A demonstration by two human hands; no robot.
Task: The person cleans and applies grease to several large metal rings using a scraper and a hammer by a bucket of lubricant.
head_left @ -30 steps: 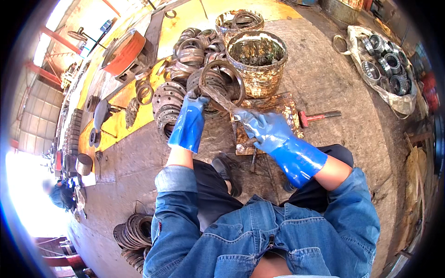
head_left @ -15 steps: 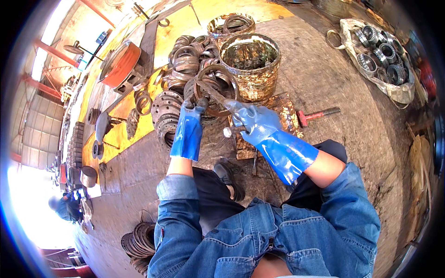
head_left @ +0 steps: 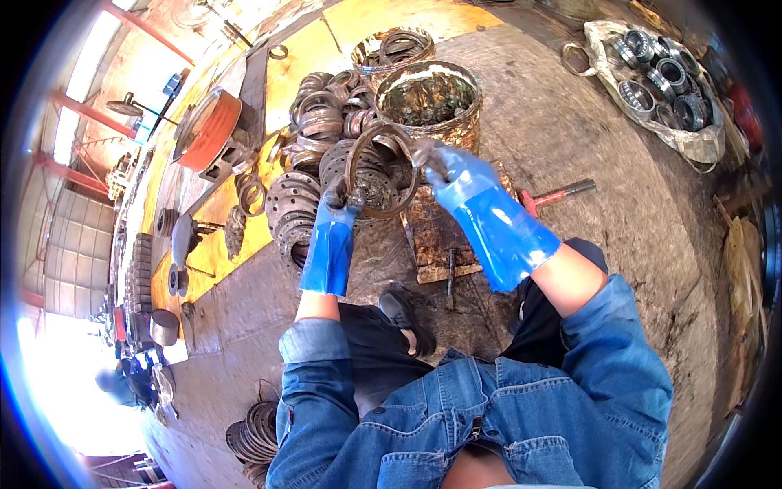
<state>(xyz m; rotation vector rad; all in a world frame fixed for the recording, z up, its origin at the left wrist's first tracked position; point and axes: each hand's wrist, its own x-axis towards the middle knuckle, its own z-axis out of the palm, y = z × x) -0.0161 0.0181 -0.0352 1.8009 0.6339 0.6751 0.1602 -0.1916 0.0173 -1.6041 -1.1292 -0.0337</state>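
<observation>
My left hand (head_left: 342, 198), in a blue rubber glove, is closed on the lower left rim of a brown, dirty metal ring (head_left: 353, 167), which stands on edge. Close to the ring's right side is my right hand (head_left: 453, 171), also gloved in blue and stained at the fingers. Its fingers are curled in; what they grip is mostly hidden. Beyond the ring lie stacked flanged discs with holes (head_left: 291, 200) and a heap of similar metal rings (head_left: 320, 118). A grimy wooden board (head_left: 444, 236) is below my right hand.
Behind stand a rusty bucket of dark sludge (head_left: 468, 122) and another bucket of rings (head_left: 366, 68). A red-handled hammer (head_left: 562, 194) lies to the right. Farther right sits a white sack of bearings (head_left: 599, 45). An orange drum-like part (head_left: 210, 129) is at left.
My right hand has moved right and up, away from the ring's front. The long flat tool seen across the ring earlier no longer shows there. The ring now stands more face-on.
</observation>
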